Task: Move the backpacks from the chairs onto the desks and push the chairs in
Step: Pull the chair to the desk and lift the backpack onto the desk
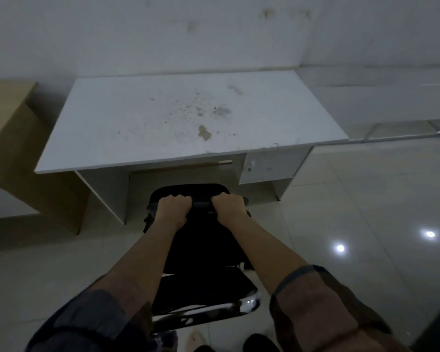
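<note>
We have both hands on the chair (201,250) now; our left hand (172,208) curls tight over the top edge of the black backrest, and our right hand (229,207) grips the same edge just beside it, knuckles up, a short stretch of dark rim showing between the two fists. The chair faces the desk (188,118), its back toward us, its front at the mouth of the knee space but not under the top; the chrome base (214,308) gleams low near our feet. The desk is white, its top stained with brown specks and a tan blotch near the front edge; a drawer unit (264,168) hangs under its right side. A tan cabinet (13,138) stands to the left, close beside the desk; two ceiling lights glint off the tiled floor (366,224) on the right.
</note>
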